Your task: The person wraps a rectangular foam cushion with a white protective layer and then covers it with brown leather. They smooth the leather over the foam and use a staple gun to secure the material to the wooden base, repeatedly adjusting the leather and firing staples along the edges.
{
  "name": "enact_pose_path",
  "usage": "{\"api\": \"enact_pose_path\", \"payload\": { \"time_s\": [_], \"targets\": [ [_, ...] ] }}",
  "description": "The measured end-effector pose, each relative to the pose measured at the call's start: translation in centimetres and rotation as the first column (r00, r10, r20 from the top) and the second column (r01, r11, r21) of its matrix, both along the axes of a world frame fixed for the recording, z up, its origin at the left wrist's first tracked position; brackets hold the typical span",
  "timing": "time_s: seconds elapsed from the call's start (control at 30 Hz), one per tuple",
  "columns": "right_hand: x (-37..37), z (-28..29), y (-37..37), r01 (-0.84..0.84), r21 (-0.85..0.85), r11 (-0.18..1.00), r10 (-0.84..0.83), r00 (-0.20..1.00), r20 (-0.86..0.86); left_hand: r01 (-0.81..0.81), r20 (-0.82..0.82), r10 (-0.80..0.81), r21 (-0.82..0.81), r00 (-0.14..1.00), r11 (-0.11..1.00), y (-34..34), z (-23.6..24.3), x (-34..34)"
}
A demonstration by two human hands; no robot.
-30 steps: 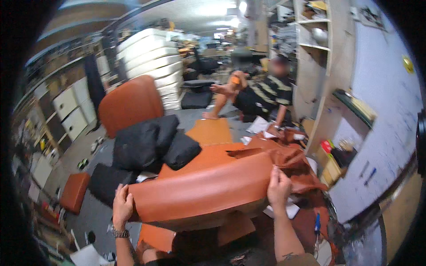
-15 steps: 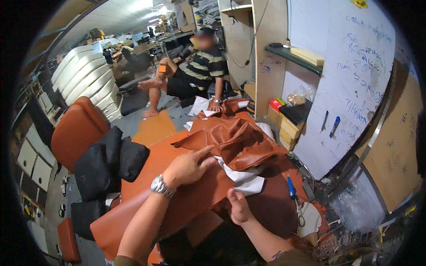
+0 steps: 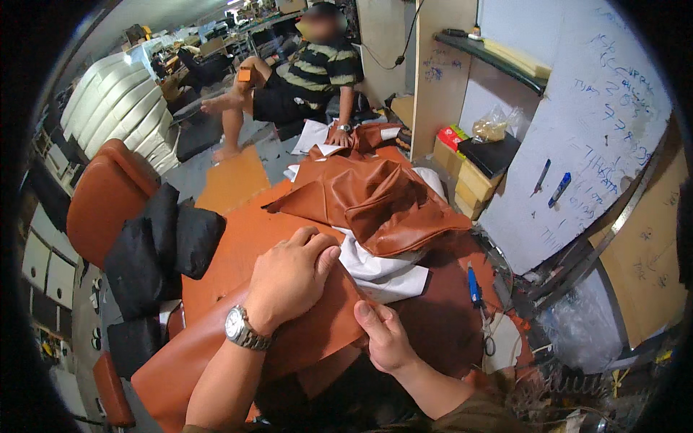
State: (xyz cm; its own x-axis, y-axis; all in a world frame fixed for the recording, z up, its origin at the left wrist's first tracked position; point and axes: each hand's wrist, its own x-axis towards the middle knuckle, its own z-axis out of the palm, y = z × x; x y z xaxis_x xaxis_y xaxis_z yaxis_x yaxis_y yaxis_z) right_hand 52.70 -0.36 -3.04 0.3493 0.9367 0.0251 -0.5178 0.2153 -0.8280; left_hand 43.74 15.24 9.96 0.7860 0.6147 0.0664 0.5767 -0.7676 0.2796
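A reddish-brown leather sheet (image 3: 310, 335) lies before me, its left end drooping in a curl. My left hand (image 3: 289, 278), with a steel watch on its wrist, is closed over the sheet's far edge, fingers bent and thumb alongside. At the sheet's right corner, my right hand (image 3: 384, 335) pinches the leather between thumb and fingers. Just beyond my hands, a sewn brown leather cover (image 3: 382, 206) lies crumpled, with white backing fabric (image 3: 393, 281) showing beneath it.
A seated person (image 3: 310, 79) rests a hand on the far leather. Black cushions (image 3: 148, 252) and a brown padded seat (image 3: 108, 206) stand left. Scissors (image 3: 489, 335) and a blue-handled cutter (image 3: 473, 281) lie right. A shelf unit (image 3: 447, 94) and white board (image 3: 570, 159) rise behind.
My left hand's pointing finger has curled in, and the hand has closed at the sheet's edge. My right hand has closed on the sheet's corner. The view has shifted slightly.
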Motion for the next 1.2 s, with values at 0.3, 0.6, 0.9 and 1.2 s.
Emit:
{"api": "enact_pose_path", "payload": {
  "time_s": [0.3,0.6,0.9,1.2],
  "targets": [
    [1.3,-3.0,-0.3,-0.031,0.083,0.996,0.013,0.978,0.209,0.112,-0.019,-0.110,0.131,0.994,0.985,-1.6,-0.2,-1.3],
    [1.3,-6.8,3.6,-0.033,0.105,0.994,0.024,0.996,0.083,-0.027,-0.027,0.036,0.264,0.999,0.964,-4.1,-1.6,-0.2],
    [3.6,-8.9,3.3,-0.177,0.184,0.967,0.166,0.984,0.069,-0.100,0.059,0.083,0.425,0.995,0.900,-4.3,-3.6,0.1],
    [13.8,-27.2,-18.9,0.567,-0.718,0.405,0.465,0.548,0.695,-0.219,0.020,0.240,0.485,0.971,0.847,0.5,-4.6,0.9]
  ]
}}
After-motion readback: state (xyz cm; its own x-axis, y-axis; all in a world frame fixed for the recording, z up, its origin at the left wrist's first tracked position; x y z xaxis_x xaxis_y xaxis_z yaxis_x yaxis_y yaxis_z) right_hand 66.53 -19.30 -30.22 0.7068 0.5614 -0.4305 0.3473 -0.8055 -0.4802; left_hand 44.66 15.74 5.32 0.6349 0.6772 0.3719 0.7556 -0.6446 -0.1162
